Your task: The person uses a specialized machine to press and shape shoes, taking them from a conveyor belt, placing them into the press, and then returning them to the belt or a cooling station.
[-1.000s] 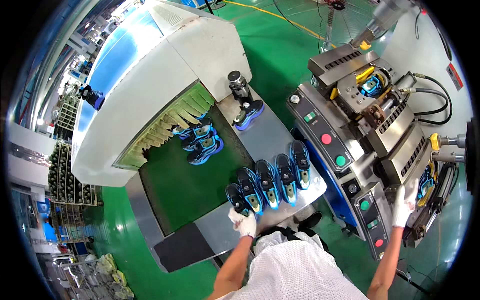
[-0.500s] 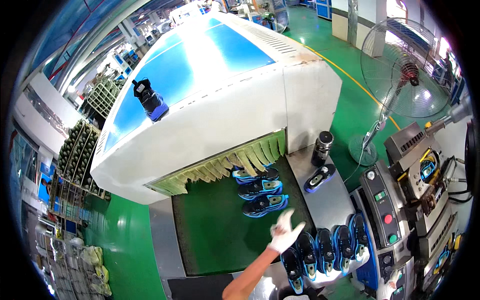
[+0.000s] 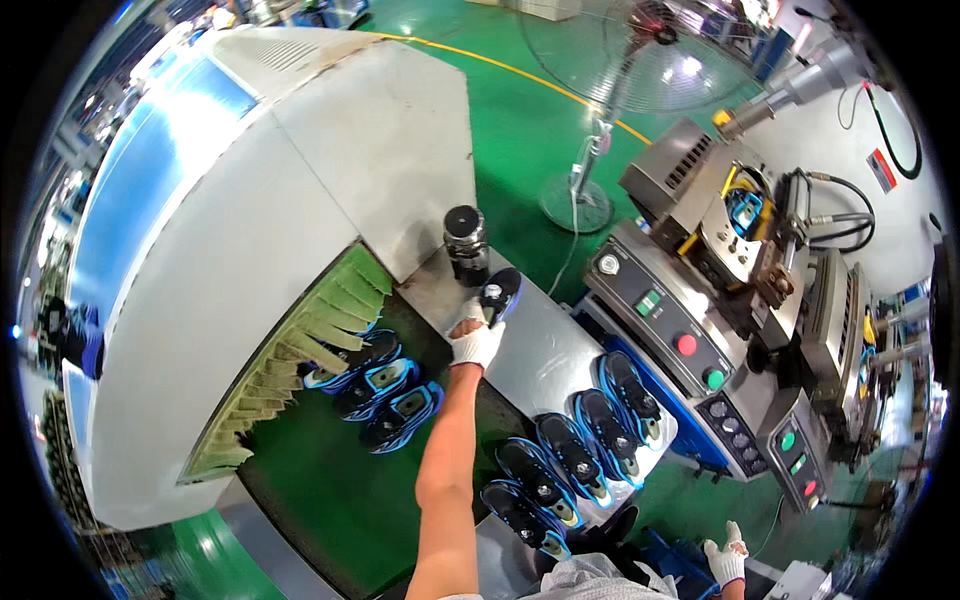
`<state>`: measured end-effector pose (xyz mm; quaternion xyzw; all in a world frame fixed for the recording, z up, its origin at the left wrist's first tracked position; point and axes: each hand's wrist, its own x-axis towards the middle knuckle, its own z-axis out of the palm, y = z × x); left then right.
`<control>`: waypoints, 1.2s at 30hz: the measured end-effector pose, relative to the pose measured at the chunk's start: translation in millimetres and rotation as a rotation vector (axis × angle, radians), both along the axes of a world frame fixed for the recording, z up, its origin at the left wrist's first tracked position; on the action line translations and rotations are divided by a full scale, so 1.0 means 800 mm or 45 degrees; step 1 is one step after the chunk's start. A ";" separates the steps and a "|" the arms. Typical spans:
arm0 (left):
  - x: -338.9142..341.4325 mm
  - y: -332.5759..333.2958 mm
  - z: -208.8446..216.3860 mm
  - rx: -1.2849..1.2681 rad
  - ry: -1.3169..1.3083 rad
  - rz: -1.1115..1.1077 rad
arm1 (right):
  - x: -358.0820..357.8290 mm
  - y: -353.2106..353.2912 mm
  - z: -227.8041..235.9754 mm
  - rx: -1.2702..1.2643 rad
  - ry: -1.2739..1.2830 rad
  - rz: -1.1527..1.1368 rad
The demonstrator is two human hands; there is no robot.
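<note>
Your gloved left hand grips the lone shoe on the steel table, four shoes are lined up, three wait on the belt, right hand hangs loosely open.

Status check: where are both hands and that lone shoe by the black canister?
Left hand gripping lone shoe. Right hand low, empty. Black canister just behind.

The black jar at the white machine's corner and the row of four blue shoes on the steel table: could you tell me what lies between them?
In the head view, between the black jar and the four blue shoes lie a single blue shoe, gripped by the gloved left hand, then bare steel table.
</note>
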<state>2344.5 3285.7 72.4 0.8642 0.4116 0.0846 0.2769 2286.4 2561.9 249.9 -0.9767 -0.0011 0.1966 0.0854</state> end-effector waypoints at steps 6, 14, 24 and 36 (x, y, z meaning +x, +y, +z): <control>-0.024 -0.082 0.079 -0.487 0.081 0.080 | -0.051 0.038 0.036 0.078 0.169 -0.283; -0.087 -0.407 0.209 -1.073 -0.271 -0.234 | -0.029 0.160 0.069 0.831 -0.016 0.278; -0.084 -0.799 0.358 -1.336 -0.267 -1.334 | -0.077 -0.039 0.104 0.414 -1.326 -0.316; -0.121 -1.037 0.379 -1.172 -0.216 -2.507 | -0.203 -0.412 0.170 1.093 -1.926 -1.900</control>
